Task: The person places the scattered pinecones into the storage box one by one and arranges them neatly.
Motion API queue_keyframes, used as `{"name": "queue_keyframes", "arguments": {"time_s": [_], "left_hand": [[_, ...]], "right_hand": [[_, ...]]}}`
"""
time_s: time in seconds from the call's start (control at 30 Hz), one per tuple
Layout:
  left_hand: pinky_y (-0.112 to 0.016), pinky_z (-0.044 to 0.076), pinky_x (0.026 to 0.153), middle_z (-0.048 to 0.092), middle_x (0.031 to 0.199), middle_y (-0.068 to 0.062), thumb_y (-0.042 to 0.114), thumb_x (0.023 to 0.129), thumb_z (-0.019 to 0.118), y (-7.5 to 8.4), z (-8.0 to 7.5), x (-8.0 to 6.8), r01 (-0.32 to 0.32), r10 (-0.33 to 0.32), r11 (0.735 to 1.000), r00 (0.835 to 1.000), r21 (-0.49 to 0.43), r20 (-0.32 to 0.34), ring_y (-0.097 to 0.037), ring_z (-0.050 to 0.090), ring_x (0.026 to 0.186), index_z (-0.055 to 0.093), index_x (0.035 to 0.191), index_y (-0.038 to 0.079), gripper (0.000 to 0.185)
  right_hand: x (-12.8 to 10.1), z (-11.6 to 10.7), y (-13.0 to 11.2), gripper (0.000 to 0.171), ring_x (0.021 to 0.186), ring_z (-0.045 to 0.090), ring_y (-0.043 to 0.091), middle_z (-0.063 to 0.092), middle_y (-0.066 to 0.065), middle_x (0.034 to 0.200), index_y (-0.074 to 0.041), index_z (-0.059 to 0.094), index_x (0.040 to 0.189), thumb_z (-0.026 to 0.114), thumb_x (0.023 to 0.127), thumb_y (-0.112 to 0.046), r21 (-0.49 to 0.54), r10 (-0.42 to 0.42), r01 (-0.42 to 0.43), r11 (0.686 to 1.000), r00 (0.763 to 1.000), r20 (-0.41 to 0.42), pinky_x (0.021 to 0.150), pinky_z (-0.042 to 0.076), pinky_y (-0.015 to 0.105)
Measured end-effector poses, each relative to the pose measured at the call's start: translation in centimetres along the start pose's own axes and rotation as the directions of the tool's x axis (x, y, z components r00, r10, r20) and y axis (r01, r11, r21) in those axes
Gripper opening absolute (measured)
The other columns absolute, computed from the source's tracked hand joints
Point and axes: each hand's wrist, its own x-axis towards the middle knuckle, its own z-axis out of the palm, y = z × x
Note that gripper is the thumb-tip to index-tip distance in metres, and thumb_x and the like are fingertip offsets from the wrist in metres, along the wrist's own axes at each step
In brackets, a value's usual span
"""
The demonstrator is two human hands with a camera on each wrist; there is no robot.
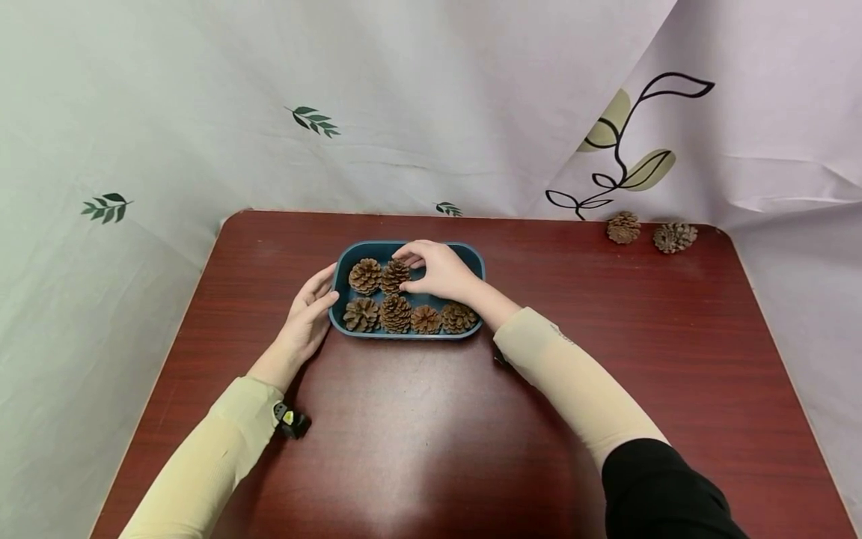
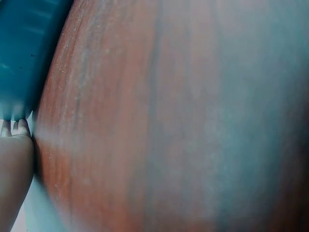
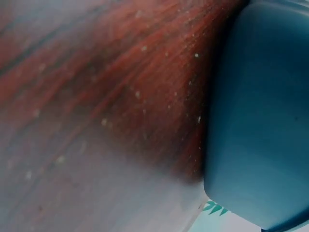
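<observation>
Starting at the left, our left hand [image 1: 306, 314] lies with straight, relaxed fingers against the nine o'clock end of the tray [image 1: 474, 263], steadying it rather than gripping; the left wrist view shows only blurred fingertips [image 2: 14, 126] at the tray's blue wall. The tray is a smooth, dark teal oblong with rounded corners, probably plastic, and it sits at the middle of the table [image 1: 431, 419], a glossy red-brown wood-grain top on which we judge it would slide easily if nudged. Inside lie six pine cones in view: four in the near row and two at the far left. Our right hand [image 1: 441, 271] reaches in from four o'clock and pinches the second far-row cone [image 1: 394, 275] between thumb and curled fingers, its palm hiding the far right part of the tray. We judge a cone to be light, dry and stiff, with rough, open woody scales that give plenty of grip but may chip or shed at the tips, so a hold around its broad middle, or from above with fingertips set between scales, seems best. Toward two o'clock, well apart from the tray, two more cones [image 1: 623, 227] rest at the table's far edge against the pale leaf-printed cloth [image 1: 202, 112].
</observation>
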Motion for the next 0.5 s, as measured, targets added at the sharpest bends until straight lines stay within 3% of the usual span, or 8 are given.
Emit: {"name": "queue_keyframes", "arguments": {"time_s": [0.5], "left_hand": [[-0.021,0.052,0.1,0.058,0.146,0.015,0.002,0.111,0.047,0.05,0.01,-0.01,0.009,-0.009,1.0,1.0,0.005,-0.007,-0.002,0.061,0.126,0.039,0.162,0.016,0.053]], "right_hand": [[0.11,0.22,0.28,0.054,0.13,0.065,0.025,0.065,0.01,0.142,-0.009,0.064,0.143,0.084,0.093,-0.014,-0.048,0.011,-0.009,0.999,0.999,0.051,0.111,0.052,0.03]]}}
